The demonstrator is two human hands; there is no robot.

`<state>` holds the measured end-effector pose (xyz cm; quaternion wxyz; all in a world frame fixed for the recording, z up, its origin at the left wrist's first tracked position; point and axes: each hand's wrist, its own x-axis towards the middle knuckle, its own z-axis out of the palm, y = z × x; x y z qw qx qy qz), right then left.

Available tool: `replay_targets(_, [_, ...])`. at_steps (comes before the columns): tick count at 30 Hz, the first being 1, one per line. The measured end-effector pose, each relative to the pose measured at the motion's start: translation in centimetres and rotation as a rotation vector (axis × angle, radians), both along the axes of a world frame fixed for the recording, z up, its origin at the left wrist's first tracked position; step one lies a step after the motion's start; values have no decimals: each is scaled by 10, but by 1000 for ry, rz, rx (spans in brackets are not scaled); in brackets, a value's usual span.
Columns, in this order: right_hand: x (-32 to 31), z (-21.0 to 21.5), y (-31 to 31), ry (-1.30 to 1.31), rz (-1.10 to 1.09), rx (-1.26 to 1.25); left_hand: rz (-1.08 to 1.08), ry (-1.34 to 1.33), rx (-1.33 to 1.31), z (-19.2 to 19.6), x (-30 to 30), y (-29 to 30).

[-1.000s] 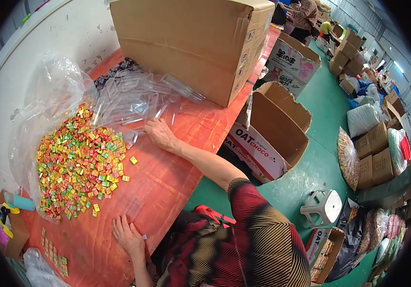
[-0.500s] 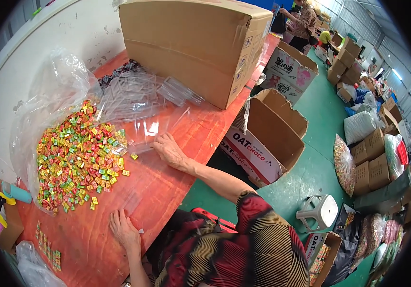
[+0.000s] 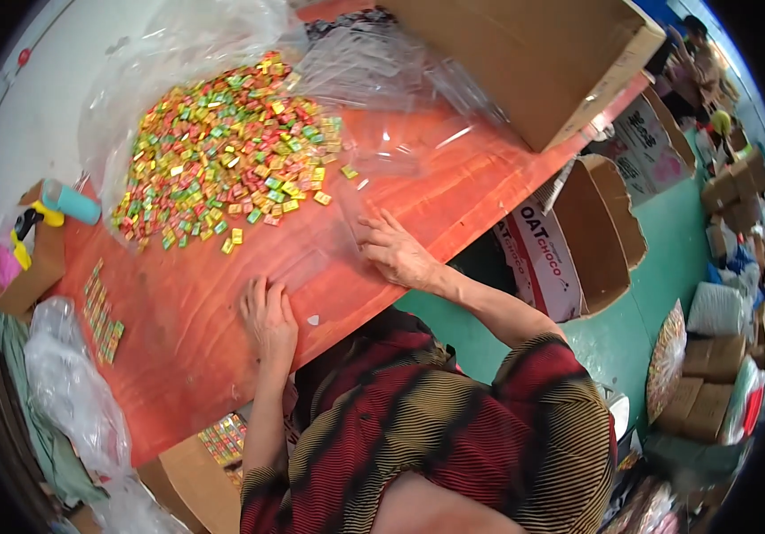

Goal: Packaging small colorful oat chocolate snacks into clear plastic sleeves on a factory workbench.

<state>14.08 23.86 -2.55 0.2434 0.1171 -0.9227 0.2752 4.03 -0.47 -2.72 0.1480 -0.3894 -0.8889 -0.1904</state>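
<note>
Bench (image 3: 178, 378): heap of wrapped pieces (image 3: 231, 156) at left, plastic sleeves (image 3: 360, 67) right of and behind it, carton (image 3: 529, 76) right of the sleeves. Floor (image 3: 476, 329), right of bench: 2 open cartons (image 3: 543, 258), 1 behind the other.

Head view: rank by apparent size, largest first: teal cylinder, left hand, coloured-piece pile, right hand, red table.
1. Red table
2. Coloured-piece pile
3. Right hand and left hand: too alike to rank
4. Teal cylinder
</note>
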Motion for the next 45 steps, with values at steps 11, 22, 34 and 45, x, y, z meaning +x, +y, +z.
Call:
replay_targets(11, [-49,0,56,99,-781,360,29,-50,17,3,6,-6])
replay_targets(22, [-23,18,53,-117,-714,344,38,-56,75,9,5,-14])
replay_targets(34, [-28,26,83,-482,-173,-33,38,-83,155,6,8,-24])
replay_targets(45, [-29,42,83,49,-437,41,38,-101,115,7,8,-26])
